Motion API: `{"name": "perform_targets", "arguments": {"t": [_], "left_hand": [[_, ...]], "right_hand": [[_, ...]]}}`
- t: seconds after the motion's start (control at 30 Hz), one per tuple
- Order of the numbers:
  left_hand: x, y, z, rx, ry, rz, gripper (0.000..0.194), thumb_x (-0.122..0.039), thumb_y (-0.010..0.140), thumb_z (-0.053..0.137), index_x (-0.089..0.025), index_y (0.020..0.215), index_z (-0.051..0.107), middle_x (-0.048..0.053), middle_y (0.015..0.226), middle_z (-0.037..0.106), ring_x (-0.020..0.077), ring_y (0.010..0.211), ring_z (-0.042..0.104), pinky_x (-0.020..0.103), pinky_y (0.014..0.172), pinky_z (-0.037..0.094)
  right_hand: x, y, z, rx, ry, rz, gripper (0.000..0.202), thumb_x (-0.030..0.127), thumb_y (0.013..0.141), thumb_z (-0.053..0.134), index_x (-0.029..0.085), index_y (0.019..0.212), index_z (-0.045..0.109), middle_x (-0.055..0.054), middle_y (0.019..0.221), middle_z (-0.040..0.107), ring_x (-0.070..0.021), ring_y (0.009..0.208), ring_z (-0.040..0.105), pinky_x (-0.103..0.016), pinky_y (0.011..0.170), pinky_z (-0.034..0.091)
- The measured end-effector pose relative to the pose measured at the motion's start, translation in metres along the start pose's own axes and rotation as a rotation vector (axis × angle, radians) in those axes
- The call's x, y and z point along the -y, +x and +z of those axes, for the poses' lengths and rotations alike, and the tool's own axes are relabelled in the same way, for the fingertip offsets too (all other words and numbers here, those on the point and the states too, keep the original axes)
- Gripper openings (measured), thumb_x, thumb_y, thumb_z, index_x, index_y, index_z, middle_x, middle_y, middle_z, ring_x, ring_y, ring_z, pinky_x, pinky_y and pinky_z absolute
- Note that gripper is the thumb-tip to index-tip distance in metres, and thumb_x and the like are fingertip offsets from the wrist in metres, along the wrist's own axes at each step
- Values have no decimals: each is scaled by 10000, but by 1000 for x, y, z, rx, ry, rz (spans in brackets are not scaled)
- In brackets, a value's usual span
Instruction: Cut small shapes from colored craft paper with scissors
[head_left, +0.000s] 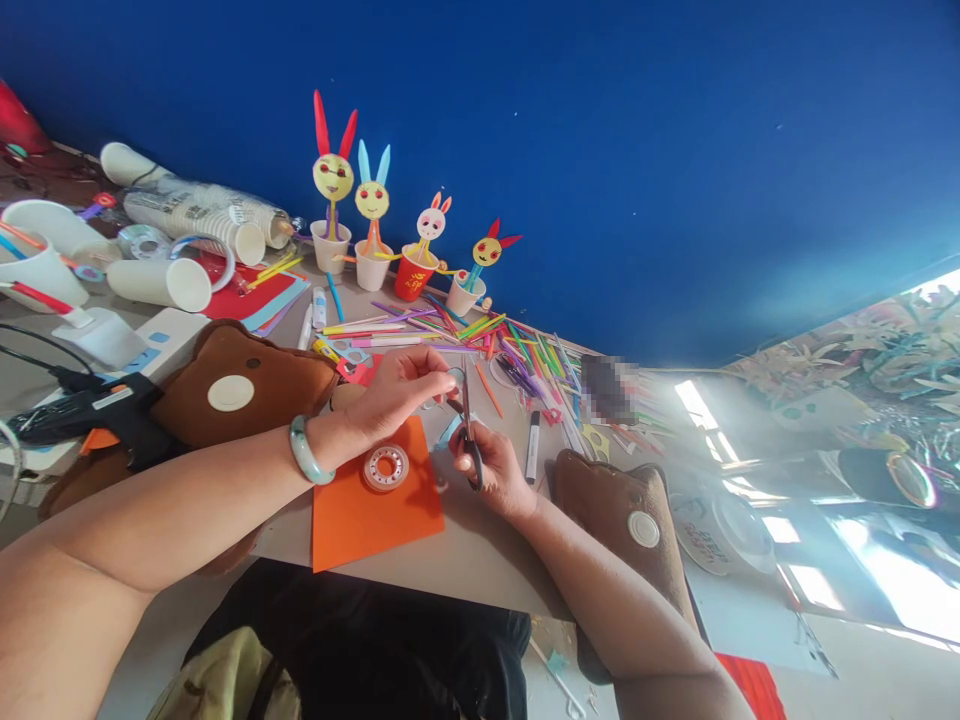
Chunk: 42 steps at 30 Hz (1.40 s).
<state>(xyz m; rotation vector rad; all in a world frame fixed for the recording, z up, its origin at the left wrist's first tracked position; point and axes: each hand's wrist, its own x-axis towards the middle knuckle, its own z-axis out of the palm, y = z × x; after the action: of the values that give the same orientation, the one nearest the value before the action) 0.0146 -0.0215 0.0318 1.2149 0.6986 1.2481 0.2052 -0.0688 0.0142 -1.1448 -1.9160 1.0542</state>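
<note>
My right hand (496,470) has its fingers in the dark handles of a pair of scissors (471,440), whose blades point up and away from me. Close by the blades, my left hand (409,390) is closed in a pinch at the thumb and fingertips. Something small and pale, curved like a thin strip, shows at those fingertips, but its kind is unclear. Below my left wrist, a roll of tape (385,467) lies on a sheet of orange paper (379,530). A light blue scrap (450,432) is partly hidden behind my right hand.
Several rabbit-faced cup figures (373,262) stand along the blue wall. Coloured sticks (525,360) are strewn behind my hands. Brown cushion-like pouches (244,385) flank the work area, with a black glue gun (112,410) at left. A marker (533,447) lies at right.
</note>
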Motion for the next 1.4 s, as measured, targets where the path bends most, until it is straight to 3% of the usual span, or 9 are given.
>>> {"name": "perform_targets", "arguments": {"t": [0.53, 1.4], "left_hand": [[-8, -1, 1, -32, 60, -23, 168, -302, 783, 681, -189, 680, 613, 16, 687, 648, 129, 656, 559, 259, 570, 408], [-3, -3, 10, 7, -73, -12, 143, -242, 754, 689, -162, 653, 625, 6, 673, 645, 131, 683, 598, 279, 680, 486]], "right_hand": [[1, 0, 1, -10, 2, -4, 572, 743, 755, 624, 185, 660, 548, 0, 641, 536, -132, 608, 454, -279, 580, 366], [-4, -2, 3, 30, 67, -37, 644, 830, 740, 565, 189, 699, 525, -20, 692, 532, -148, 648, 461, -278, 581, 364]]}}
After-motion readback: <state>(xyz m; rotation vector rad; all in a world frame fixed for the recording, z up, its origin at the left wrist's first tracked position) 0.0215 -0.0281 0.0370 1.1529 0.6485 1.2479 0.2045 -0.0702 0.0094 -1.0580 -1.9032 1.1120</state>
